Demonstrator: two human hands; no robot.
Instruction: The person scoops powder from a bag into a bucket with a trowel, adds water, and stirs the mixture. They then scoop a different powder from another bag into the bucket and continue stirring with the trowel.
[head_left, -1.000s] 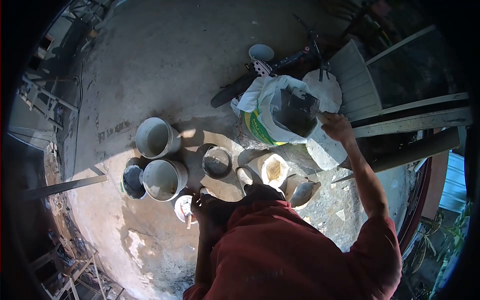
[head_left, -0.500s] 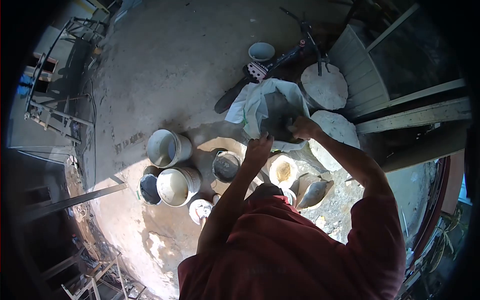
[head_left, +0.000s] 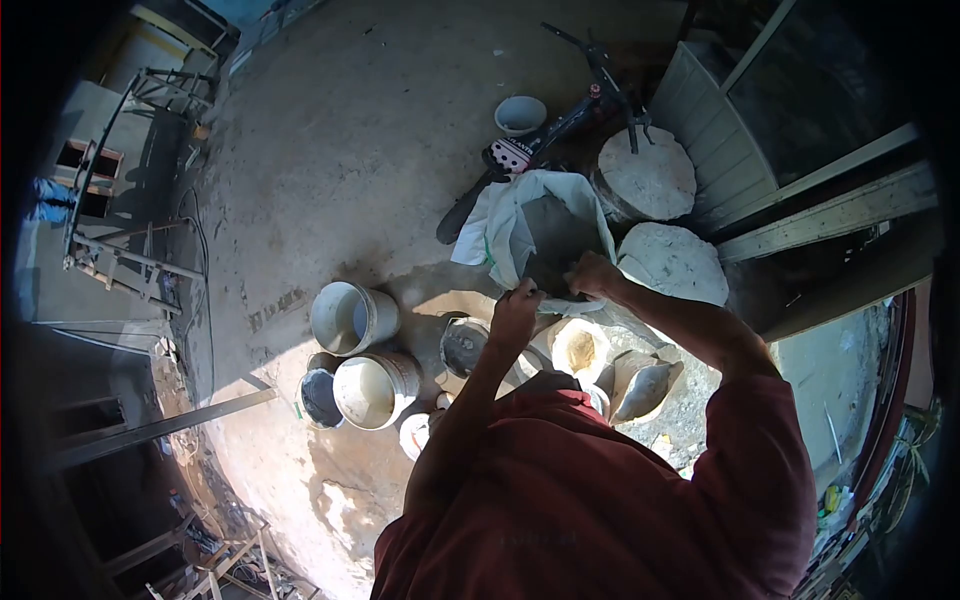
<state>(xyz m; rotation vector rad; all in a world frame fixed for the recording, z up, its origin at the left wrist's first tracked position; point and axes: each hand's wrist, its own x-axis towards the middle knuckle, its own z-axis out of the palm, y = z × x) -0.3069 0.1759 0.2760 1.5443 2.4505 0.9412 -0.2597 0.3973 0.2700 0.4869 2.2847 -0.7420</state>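
A white woven sack [head_left: 505,225] stands with its mouth wide and its top folded outward. Grey powder [head_left: 562,228], like cement, shows inside it. My left hand [head_left: 516,306] is closed on the sack's near rim. Just to the right, my right hand [head_left: 593,275] reaches over the sack's near side with its fingers curled. Whatever those fingers hold, if anything, is hidden in shadow. Close below the hands are a dark bucket of grey material [head_left: 464,346] and an opened bag of tan powder [head_left: 580,350].
At the left stand two pale buckets [head_left: 385,312] [head_left: 405,375] and a smaller dark bucket [head_left: 320,398]. Beyond the sack are a grey basin [head_left: 521,115] and a bicycle [head_left: 560,125]. Round whitish slabs [head_left: 648,172] [head_left: 675,262] lie to the right, and another opened bag [head_left: 645,388] lies nearer.
My right hand has come slightly nearer and lower along the sack's near side. My left hand stays on the rim. The head view has shifted a little.
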